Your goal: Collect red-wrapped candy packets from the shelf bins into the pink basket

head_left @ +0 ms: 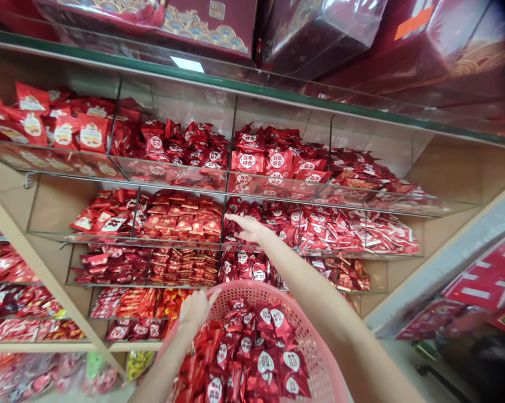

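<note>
A pink plastic basket [319, 341] with a perforated wall holds many small red sachets [265, 364] with white printed ovals. My left hand [195, 309] grips the basket's far rim, its thumb lying along the edge. Ahead of it, my right hand [249, 228] is stretched out to the middle shelf with the fingers extended. Nothing shows in that hand. Its fingertips are at the glass divider, between a bin of red and gold packets [185, 218] and a bin of dark red sachets with white ovals [284, 232]. The right forearm crosses above the basket.
Glass-fronted shelves [172, 179] carry more red packets in divided bins. Large dark red gift boxes [319, 33] stand on the thick glass shelf [252, 84] above. Slanting wooden posts [46, 274] frame the unit. Bagged goods [59, 375] lie low at the left.
</note>
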The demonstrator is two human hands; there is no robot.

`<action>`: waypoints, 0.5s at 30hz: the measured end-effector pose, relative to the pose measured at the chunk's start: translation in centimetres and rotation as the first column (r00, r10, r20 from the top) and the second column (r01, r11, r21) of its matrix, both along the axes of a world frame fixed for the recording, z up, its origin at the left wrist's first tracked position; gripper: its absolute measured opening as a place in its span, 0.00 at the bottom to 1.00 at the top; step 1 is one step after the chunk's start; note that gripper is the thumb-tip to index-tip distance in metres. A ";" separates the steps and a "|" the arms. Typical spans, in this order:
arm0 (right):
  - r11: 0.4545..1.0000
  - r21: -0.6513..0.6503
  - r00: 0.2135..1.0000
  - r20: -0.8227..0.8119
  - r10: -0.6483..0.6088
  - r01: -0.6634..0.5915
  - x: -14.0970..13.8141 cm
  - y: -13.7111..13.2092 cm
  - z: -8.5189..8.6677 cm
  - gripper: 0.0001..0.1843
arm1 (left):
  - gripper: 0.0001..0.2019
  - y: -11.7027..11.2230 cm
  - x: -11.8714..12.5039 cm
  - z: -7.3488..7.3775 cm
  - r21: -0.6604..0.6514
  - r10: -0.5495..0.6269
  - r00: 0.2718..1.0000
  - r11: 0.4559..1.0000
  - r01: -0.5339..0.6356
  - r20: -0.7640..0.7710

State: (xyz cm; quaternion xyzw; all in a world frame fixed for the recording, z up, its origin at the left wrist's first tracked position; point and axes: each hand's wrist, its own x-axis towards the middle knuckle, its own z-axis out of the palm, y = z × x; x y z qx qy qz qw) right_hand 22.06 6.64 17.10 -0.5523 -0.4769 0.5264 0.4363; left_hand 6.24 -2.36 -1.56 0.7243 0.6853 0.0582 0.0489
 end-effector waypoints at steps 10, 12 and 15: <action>0.998 -0.064 0.961 -0.277 -0.002 -0.017 0.4 -1.2 0.6 0.11 | 0.38 0.0 0.3 0.6 -0.038 0.000 0.999 0.999 -0.001 -0.040; 1.000 0.006 0.965 -0.262 0.025 -0.024 1.3 -2.9 1.1 0.11 | 0.38 0.0 0.3 0.8 -0.045 -0.006 0.999 0.999 0.004 -0.046; 0.982 0.164 0.990 -0.088 0.114 -0.099 3.2 -7.8 1.6 0.11 | 0.38 0.1 0.3 0.7 -0.054 -0.008 0.999 0.999 0.005 -0.048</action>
